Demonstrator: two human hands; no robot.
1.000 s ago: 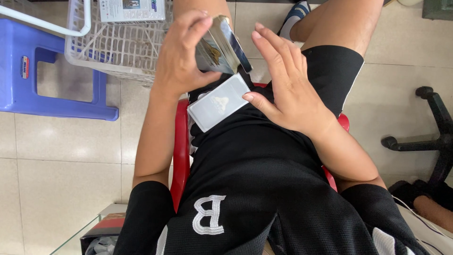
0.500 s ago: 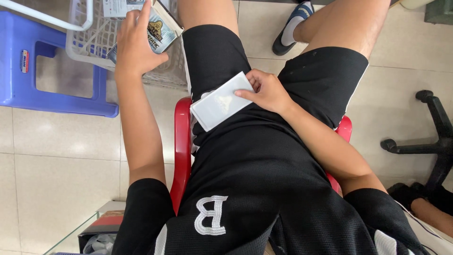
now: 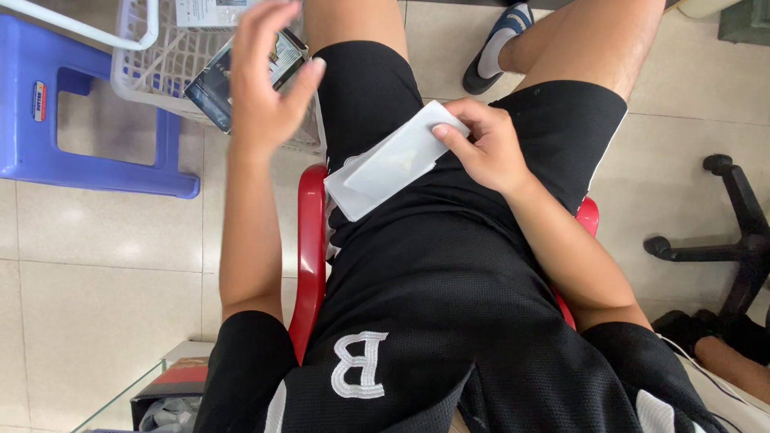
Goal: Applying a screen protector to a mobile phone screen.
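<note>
Pinching a flat white pouch (image 3: pixel 397 160), right hand (image 3: pixel 485 148) fingers clamped; left hand (image 3: pixel 265 76) fingers apart above a glossy packet (image 3: pixel 216 84).

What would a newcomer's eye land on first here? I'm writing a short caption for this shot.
Probably the left hand, raised with fingers spread over a dark glossy packet at the white plastic basket, upper left. Next, the right hand pinching a flat white pouch on the black shorts, centre. The red chair edge stands out beneath.
</note>
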